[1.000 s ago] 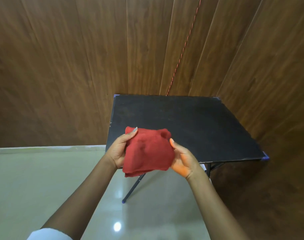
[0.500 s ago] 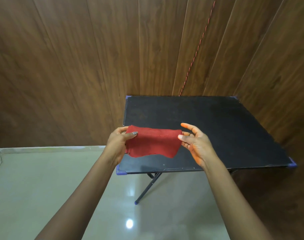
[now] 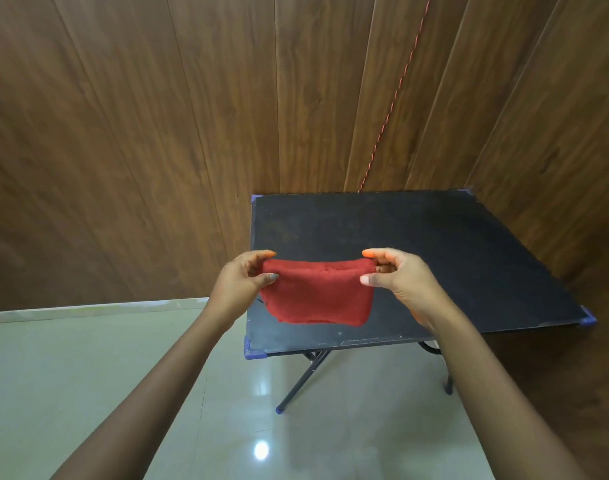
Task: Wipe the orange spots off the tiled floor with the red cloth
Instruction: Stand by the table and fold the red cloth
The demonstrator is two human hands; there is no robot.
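Filling the upper view, a wall [image 3: 123, 133] of dark wood panels stands behind everything, with a thin red cord [image 3: 396, 95] running down it to the table's far edge. Below lies the floor [image 3: 71, 375] — pale glossy tiles with a bright spot of reflected light [image 3: 261, 450] near the bottom. A black table [image 3: 434, 254] stands on it against the wall, on crossed dark legs [image 3: 301, 382], with blue caps [image 3: 254, 351] at its corners.

Both bare forearms reach forward and slightly inward from the bottom of the view, wrists raised over the table's near left part. The left hand [image 3: 239, 285] has its thumb toward the camera and its fingers behind the cloth [image 3: 318, 296]; the right hand [image 3: 400, 282] mirrors it. Each pinches an upper corner between thumb and curled fingers — the left hand at the left corner, the right at the right. The index fingertips [image 3: 368, 252] are stained orange.

The cloth is held up over the table, well above the floor. It is folded into a rough rectangle and pulled taut along its top edge between the hands. Its long axis runs left to right and its broad face is toward the camera. The lower edge hangs down toward the tabletop; whether it touches cannot be told.
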